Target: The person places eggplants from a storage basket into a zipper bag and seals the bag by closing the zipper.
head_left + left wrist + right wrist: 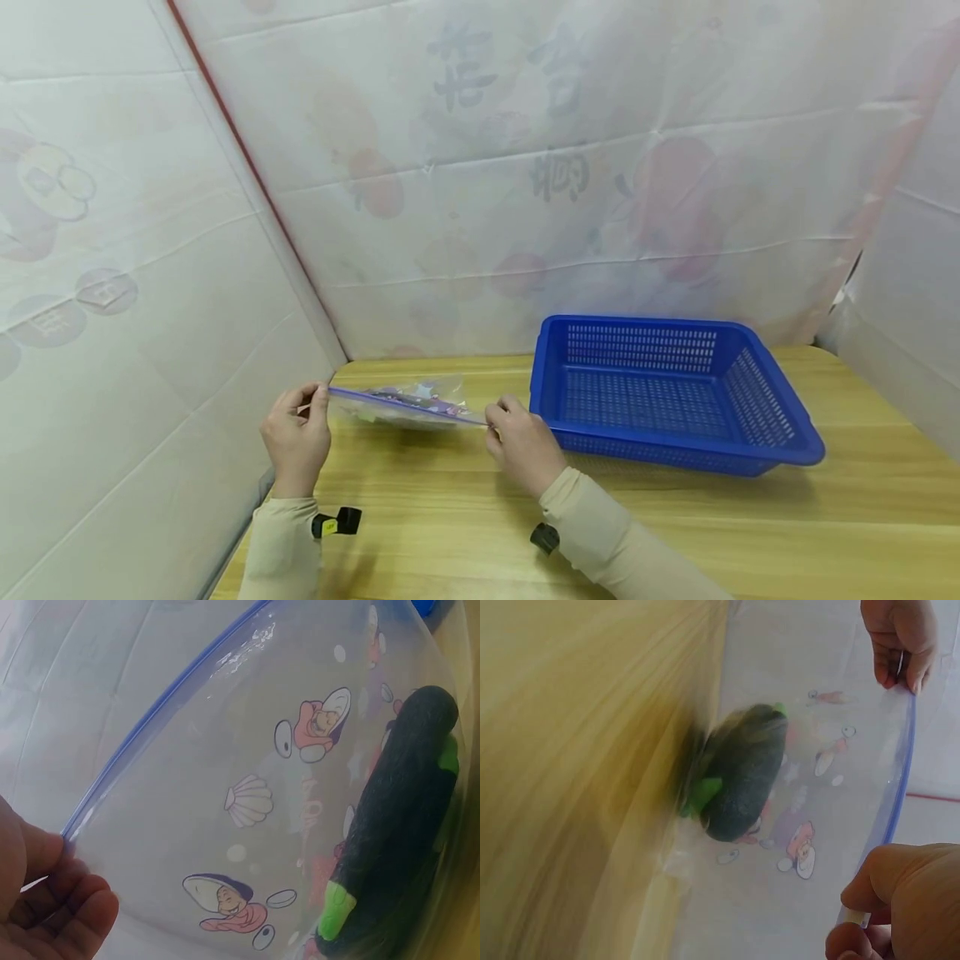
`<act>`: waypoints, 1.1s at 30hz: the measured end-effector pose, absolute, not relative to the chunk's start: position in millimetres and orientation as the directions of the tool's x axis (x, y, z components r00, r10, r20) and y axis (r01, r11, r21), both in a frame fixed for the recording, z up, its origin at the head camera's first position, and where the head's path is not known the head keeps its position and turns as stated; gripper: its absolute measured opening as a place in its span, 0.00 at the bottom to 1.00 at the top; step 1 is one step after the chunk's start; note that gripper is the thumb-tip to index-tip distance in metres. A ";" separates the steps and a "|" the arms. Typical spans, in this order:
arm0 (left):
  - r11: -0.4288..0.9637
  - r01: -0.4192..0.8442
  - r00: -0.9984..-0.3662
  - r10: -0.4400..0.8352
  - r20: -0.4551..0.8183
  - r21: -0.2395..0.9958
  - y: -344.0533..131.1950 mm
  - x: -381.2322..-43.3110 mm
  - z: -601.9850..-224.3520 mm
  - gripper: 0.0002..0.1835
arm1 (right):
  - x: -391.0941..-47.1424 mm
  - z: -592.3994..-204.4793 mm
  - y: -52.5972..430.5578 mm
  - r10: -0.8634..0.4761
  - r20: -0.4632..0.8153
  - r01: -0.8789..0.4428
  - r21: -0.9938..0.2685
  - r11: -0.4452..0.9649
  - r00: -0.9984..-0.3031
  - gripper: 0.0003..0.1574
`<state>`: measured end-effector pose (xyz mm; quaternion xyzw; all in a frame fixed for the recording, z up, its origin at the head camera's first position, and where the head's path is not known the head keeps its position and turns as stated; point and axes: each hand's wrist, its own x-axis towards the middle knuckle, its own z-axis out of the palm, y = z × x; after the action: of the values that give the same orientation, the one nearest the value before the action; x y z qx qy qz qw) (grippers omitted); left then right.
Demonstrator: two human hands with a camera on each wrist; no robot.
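A clear zip bag (420, 417), printed with shells and cartoon figures, is stretched between both hands with its purple-blue zip strip (161, 712) uppermost. My left hand (298, 442) pinches one top corner between thumb and forefinger. At the opposite end, my right hand (525, 442) pinches the strip, with a small white slider (857, 919) between thumb and finger. Low in the bag lie dark, elongated pieces (401, 787) with bright green ends, like toy eggplants. The strip looks straight and its two edges lie together in the left wrist view.
A blue plastic basket (675, 447) with slotted sides stands on the wood-grain table (420, 517), just right of my right hand. Pale printed sheets (487, 208) hang behind the table and along its left and right sides.
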<state>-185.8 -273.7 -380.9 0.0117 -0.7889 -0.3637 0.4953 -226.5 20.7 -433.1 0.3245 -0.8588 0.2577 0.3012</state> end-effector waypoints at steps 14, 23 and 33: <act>0.743 0.468 -0.598 -0.132 0.791 0.479 -277.7 -179.1 -376.6 0.07 | -224.9 -428.1 21.5 -0.417 0.673 -0.682 -0.180 0.709 -0.611 0.11; 0.674 0.580 -0.767 0.263 0.585 0.457 -267.8 -172.5 -373.5 0.10 | -223.1 -433.9 18.4 -0.475 0.642 -0.710 -0.159 0.686 -0.602 0.06; 0.723 0.427 -0.904 0.333 0.268 0.543 -254.2 -170.2 -371.9 0.06 | -227.8 -448.5 17.6 -0.477 0.575 -0.682 -0.207 0.702 -0.665 0.06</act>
<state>-170.2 -254.2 -371.9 -0.2054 -0.9250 -0.3105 0.0760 -227.8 17.6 -448.5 0.3259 -0.8886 0.2074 0.2475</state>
